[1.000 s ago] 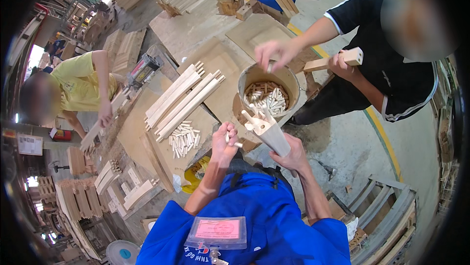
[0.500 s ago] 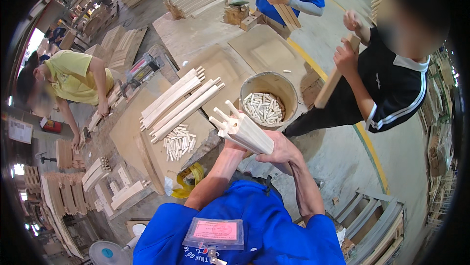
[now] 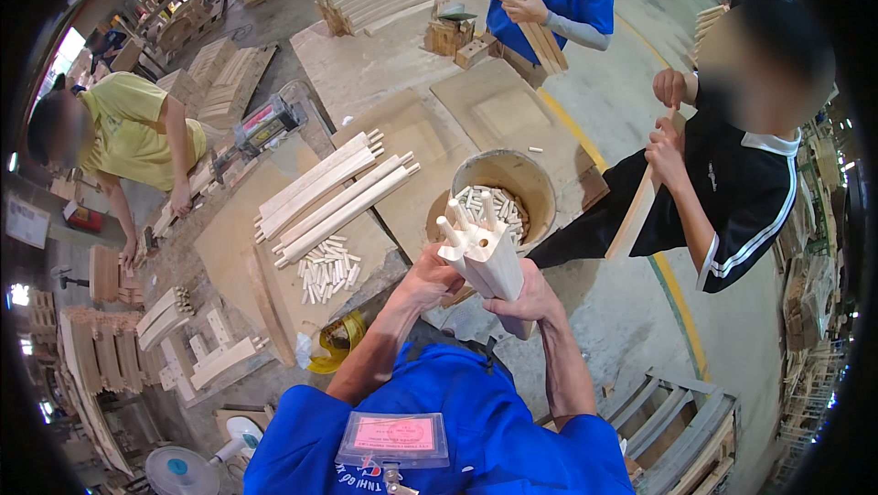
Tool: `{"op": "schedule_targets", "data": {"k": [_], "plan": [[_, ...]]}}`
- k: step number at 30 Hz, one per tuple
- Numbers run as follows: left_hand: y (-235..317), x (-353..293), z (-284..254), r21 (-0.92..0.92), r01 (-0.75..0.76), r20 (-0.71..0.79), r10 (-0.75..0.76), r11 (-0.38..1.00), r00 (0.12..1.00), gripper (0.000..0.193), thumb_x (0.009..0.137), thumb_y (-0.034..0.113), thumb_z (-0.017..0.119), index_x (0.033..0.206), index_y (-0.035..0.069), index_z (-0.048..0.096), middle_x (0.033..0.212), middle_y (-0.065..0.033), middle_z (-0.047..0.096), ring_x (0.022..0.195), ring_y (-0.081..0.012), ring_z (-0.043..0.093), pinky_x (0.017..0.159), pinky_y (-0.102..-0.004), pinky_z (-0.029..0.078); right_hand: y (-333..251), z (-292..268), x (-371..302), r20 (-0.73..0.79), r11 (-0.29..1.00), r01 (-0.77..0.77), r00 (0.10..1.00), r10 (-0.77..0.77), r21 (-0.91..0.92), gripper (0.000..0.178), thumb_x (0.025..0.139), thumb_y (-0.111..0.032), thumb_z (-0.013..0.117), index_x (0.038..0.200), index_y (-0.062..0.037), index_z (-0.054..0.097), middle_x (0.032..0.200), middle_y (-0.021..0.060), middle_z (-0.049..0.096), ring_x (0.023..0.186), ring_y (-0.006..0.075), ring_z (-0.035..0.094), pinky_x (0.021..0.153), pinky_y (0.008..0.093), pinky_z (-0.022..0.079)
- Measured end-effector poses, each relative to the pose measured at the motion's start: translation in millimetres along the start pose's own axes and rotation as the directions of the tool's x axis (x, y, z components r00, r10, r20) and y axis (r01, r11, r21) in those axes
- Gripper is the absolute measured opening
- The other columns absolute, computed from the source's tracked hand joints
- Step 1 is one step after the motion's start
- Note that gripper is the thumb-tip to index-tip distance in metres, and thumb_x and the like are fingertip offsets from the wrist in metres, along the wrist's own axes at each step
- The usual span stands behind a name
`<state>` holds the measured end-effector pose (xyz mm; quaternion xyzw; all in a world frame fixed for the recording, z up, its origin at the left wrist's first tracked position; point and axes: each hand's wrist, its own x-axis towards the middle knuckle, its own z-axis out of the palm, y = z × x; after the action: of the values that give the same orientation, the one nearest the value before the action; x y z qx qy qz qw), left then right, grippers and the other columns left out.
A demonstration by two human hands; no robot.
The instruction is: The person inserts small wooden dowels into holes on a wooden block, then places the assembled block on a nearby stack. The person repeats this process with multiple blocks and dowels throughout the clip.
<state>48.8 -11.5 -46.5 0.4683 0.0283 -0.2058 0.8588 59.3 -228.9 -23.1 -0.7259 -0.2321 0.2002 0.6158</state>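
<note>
Since half a second ago both hands have drawn the wooden block (image 3: 489,262) closer to the chest, tilted, dowel end up and away. Left hand (image 3: 428,282) grips the block's left side, fingers wrapped on it. Right hand (image 3: 523,301) clamps the lower right side, fingers curled tight on the wood. Several short dowels (image 3: 455,217) stick out of the block's top face. Just beyond the block sits a round bucket (image 3: 540,186) holding loose dowels. Left of it, on the tabletop (image 3: 229,243), long wooden rails (image 3: 329,193) lie side by side, with a small dowel pile (image 3: 326,268) near them. Person in black at right holds a wooden stick (image 3: 637,211) upright; the one in blue at top holds slats.
</note>
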Motion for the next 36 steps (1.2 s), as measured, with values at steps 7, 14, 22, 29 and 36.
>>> {"op": "schedule_targets", "data": {"k": [7,14,22,29,36], "plan": [[97,-56,12,0.431,-0.359,-0.156,0.46,0.828,0.874,0.012,0.097,0.01,0.063,0.107,0.005,0.066,0.073,-0.0043,0.063,0.056,-0.0101,0.054,0.049,-0.027,0.041,11,6,-11,-0.206,0.925,0.054,0.969,-0.14,-0.376,0.061,0.062,-0.009,0.081,0.119,-0.0009,0.064,0.099,0.0193,0.069,0.089,0.035,0.07,0.081,0.039,0.055],[107,-61,50,0.842,-0.4,0.139,0.571,0.362,0.809,0.009,0.095,0.007,0.063,0.099,0.0,0.067,0.079,-0.0163,0.065,0.068,-0.0312,0.066,0.062,-0.0363,0.051,9,21,-12,-0.282,0.836,0.065,0.925,-0.256,-0.545,0.064,0.062,-0.01,0.079,0.123,-0.0043,0.062,0.096,0.0149,0.068,0.086,0.0343,0.069,0.077,0.0417,0.056],[104,-61,61,0.932,-0.208,0.06,0.441,0.297,0.895,0.005,0.091,0.003,0.061,0.091,-0.001,0.063,0.073,-0.0203,0.061,0.066,-0.0385,0.063,0.059,-0.0415,0.049,12,29,-32,-0.373,0.745,-0.009,0.869,-0.324,-0.667,0.068,0.057,-0.005,0.077,0.123,-0.0051,0.061,0.098,0.0143,0.068,0.088,0.0332,0.067,0.077,0.0417,0.056],[107,-64,54,0.894,-0.302,0.106,0.501,0.33,0.859,0.008,0.091,0.005,0.064,0.096,0.0,0.067,0.072,-0.0186,0.062,0.064,-0.0351,0.063,0.06,-0.038,0.05,8,44,-25,-0.385,0.807,0.005,0.877,-0.287,-0.59,0.065,0.061,-0.009,0.078,0.124,-0.0059,0.061,0.098,0.0143,0.067,0.09,0.0334,0.068,0.077,0.0425,0.056],[167,-118,31,0.894,-0.414,-0.034,0.946,0.172,0.321,0.032,0.094,0.009,0.066,0.126,0.003,0.065,0.078,-0.0018,0.062,0.062,-0.0048,0.053,0.052,-0.0231,0.044,-56,86,73,-0.301,0.925,0.307,0.881,-0.365,-0.224,0.064,0.066,-0.01,0.079,0.126,-0.0037,0.06,0.1,0.0154,0.068,0.092,0.029,0.07,0.08,0.0395,0.056]]}}
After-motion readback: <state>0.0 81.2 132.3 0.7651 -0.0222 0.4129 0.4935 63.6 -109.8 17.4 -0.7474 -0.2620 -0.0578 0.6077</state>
